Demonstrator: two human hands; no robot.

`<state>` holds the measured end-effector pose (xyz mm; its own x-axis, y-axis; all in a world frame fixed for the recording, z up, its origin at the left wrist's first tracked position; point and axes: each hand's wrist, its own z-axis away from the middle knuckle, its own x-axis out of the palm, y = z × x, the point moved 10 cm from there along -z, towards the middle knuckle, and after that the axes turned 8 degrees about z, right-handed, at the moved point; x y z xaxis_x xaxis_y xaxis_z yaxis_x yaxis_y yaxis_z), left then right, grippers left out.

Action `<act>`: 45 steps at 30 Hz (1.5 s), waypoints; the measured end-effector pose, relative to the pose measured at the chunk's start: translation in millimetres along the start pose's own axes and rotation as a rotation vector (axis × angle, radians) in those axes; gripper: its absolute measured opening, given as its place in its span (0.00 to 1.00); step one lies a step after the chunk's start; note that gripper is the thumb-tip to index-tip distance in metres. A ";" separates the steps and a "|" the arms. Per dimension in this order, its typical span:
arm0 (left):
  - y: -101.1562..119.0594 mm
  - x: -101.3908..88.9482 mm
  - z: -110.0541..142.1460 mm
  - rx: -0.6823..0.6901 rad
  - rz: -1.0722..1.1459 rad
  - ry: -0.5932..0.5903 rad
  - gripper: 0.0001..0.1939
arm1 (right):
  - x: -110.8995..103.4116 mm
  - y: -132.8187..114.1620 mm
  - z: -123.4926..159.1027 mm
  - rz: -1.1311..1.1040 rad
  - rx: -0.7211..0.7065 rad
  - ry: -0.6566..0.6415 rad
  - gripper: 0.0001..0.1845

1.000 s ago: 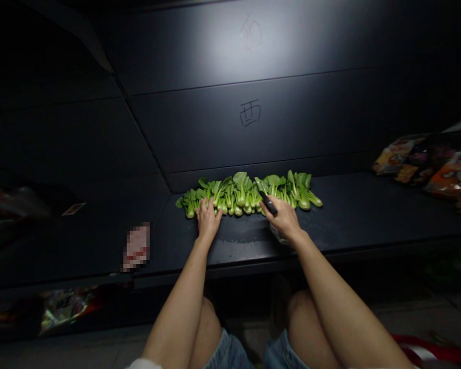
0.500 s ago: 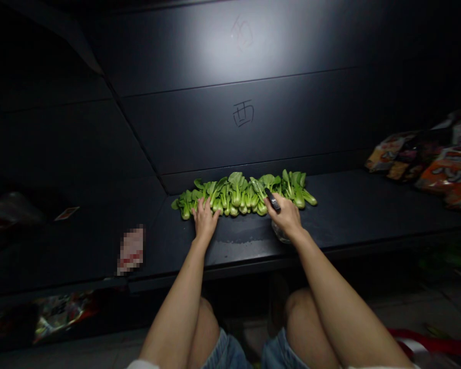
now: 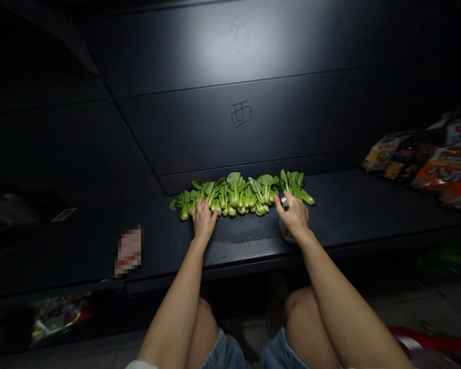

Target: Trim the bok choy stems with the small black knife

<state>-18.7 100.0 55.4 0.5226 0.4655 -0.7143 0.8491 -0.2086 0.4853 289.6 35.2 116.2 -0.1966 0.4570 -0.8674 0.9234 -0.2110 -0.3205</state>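
Green bok choy (image 3: 236, 197) lies in a packed row on the dark shelf (image 3: 246, 246), leaves toward the back panel and pale stem ends toward me. My left hand (image 3: 204, 218) rests with spread fingers at the front of the row, left of its middle, touching the stems. Near the row's right end, my right hand (image 3: 295, 212) is wrapped round a spray bottle (image 3: 283, 197). The bottle's black nozzle head points at the leaves, and its clear body shows partly below the hand. Water droplets dot the shelf in front of the greens.
Several snack bags (image 3: 445, 166) stand on the shelf at the right. On the left lie a blurred-out pale packet or card (image 3: 129, 251) and a small card (image 3: 64, 214). A shiny package (image 3: 57, 315) sits lower left. The shelf's front edge runs above my knees.
My right hand has moved to the right along the row with the spray bottle. My left hand stays at about the same place on the bok choy.
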 end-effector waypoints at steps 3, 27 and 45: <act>0.4 0.3 0.2 0.003 -0.012 -0.011 0.28 | -0.8 5.0 -1.3 -0.003 0.024 0.005 0.17; -19.9 -16.5 0.3 -0.025 -0.028 0.032 0.28 | 9.6 -58.6 14.0 -0.109 -0.265 0.041 0.21; -61.0 -31.2 4.1 -0.173 -0.008 0.027 0.29 | 34.3 -133.5 41.6 -0.081 -0.575 -0.105 0.15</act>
<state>-86.5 94.7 46.0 0.5112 0.4901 -0.7060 0.8262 -0.0542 0.5607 145.9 43.1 113.4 -0.2788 0.3578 -0.8912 0.9287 0.3368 -0.1553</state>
